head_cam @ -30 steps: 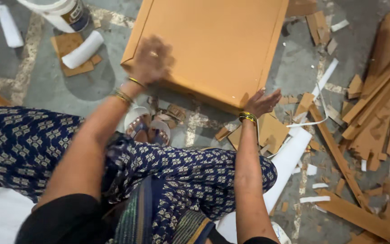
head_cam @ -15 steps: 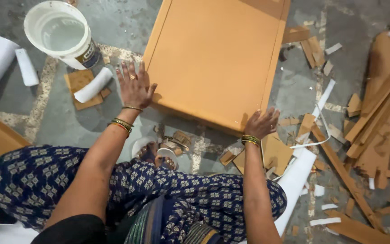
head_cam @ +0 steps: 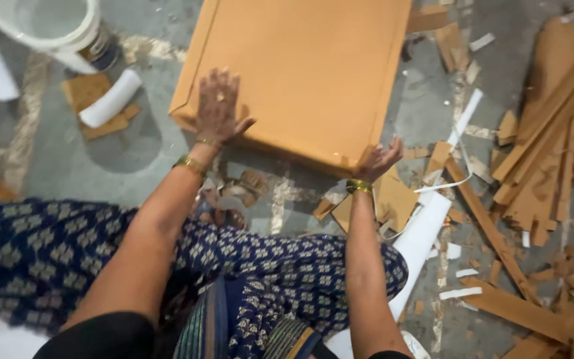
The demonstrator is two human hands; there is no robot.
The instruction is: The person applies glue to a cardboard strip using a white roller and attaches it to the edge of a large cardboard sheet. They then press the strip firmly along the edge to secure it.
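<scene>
Left hand (head_cam: 217, 106) spread flat on orange board (head_cam: 307, 73) lying on floor; right hand (head_cam: 377, 159) gripping its near corner, fingers curled. White bucket (head_cam: 48, 26) far left, wood scraps (head_cam: 539, 159) piled right, white strip (head_cam: 420, 233) just beside.

A large flat orange wooden panel (head_cam: 307, 73) lies on the grey concrete floor (head_cam: 68, 159) ahead of the person. The left hand (head_cam: 219, 106) rests flat on its near left corner; the right hand (head_cam: 377, 159) touches its near right corner, seemingly at the edge. Left of the panel stands a white plastic bucket (head_cam: 48, 26), with a white rolled sheet (head_cam: 109, 98) lying on a small cardboard piece (head_cam: 88, 93) just before it. Right of the panel lies a heap of broken wooden strips (head_cam: 539, 153).
</scene>
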